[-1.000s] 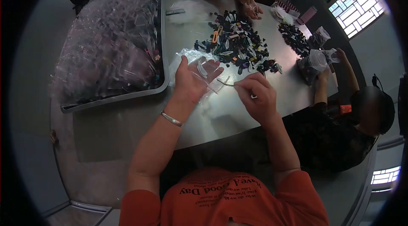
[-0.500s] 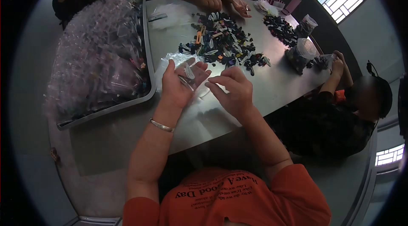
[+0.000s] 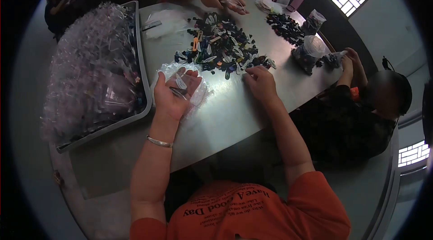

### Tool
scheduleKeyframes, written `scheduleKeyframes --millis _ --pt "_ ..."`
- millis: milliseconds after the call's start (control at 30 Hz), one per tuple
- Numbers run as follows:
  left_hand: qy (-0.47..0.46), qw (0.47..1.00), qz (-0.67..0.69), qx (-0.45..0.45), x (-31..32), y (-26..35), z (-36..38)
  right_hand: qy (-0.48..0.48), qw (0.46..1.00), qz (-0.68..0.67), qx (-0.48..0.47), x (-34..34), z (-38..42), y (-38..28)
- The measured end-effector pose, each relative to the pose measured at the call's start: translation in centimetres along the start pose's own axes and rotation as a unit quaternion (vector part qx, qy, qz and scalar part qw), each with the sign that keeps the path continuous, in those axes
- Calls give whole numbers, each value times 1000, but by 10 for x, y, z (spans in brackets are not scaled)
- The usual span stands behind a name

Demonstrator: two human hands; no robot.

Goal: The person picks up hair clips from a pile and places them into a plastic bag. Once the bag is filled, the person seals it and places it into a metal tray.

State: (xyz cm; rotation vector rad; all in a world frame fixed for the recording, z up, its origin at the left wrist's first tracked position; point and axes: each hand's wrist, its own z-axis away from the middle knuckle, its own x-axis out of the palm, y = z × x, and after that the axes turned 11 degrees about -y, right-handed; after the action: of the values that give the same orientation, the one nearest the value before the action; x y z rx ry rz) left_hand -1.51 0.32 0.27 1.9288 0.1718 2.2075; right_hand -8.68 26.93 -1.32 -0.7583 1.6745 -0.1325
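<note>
My left hand (image 3: pixel 170 100) is palm up over the near side of the steel table, fingers loosely curled. On its palm and fingers lie a pale snap hair clip (image 3: pixel 181 82) and a dark hair clip (image 3: pixel 178 91), with clear plastic film around them. Under this hand is a stack of clear plastic bags (image 3: pixel 198 98). My right hand (image 3: pixel 261 84) is at the near right edge of a pile of mixed hair clips (image 3: pixel 225 43), fingers bent downward together. What its fingertips hold, if anything, is too small to make out.
A grey tray (image 3: pixel 145 100) heaped with filled clear bags (image 3: pixel 90 73) stands at left. A co-worker's hands (image 3: pixel 232 3) are across the table. Another person's hands (image 3: pixel 352 62) hold a bag at right, near a plastic tub (image 3: pixel 311 50) and a dark pile (image 3: pixel 284 28).
My right hand has moved away from my left palm to the right, to the edge of the clip pile. My left hand stays palm up with the clips. The whole view has shifted slightly.
</note>
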Motion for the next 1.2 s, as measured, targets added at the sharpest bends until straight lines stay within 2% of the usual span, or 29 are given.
scheduleKeyframes --millis 67,133,167,233,267,300,400,467,500,533,600,733,867,967,1200 --pt "-10 1000 0 -2 -5 2 -2 5 1000 12 -6 3 -1 -1" --pt "-5 1000 4 0 -6 4 -2 -36 997 -65 -19 2 -1 1" --pt "-6 1000 4 -3 -7 4 -2 6 994 -106 -26 -1 0 4" --pt "-9 1000 13 2 -7 5 -2 68 986 -145 45 -11 -1 18" --pt "-8 1000 15 0 -6 4 -2 117 990 -82 21 -18 -2 26" --pt "5 1000 8 -1 -4 3 -1 116 990 -81 22 -21 -3 37" --pt "22 1000 -8 -2 1 0 0 93 993 -50 51 -25 -5 49" --pt "26 999 -18 -2 2 -1 0 42 998 -40 -1 -25 -6 37" --pt "25 999 -26 0 2 -1 1 4 999 -41 25 -23 -8 31" --pt "23 999 -34 1 2 -1 1 5 999 -42 26 -20 -10 24" --pt "16 999 -28 0 -3 1 -1 11 997 72 17 -15 -13 11" --pt "0 1000 -13 -6 -10 3 -4 -3 991 134 19 -8 -20 13" --pt "-1 1000 -16 -7 -10 2 -4 -3 994 110 16 -12 -17 20" --pt "18 999 -30 -7 -5 -1 -2 -50 993 89 52 -21 -20 16" --pt "13 999 -40 -4 -5 0 -3 -129 982 136 -15 -20 -39 16"
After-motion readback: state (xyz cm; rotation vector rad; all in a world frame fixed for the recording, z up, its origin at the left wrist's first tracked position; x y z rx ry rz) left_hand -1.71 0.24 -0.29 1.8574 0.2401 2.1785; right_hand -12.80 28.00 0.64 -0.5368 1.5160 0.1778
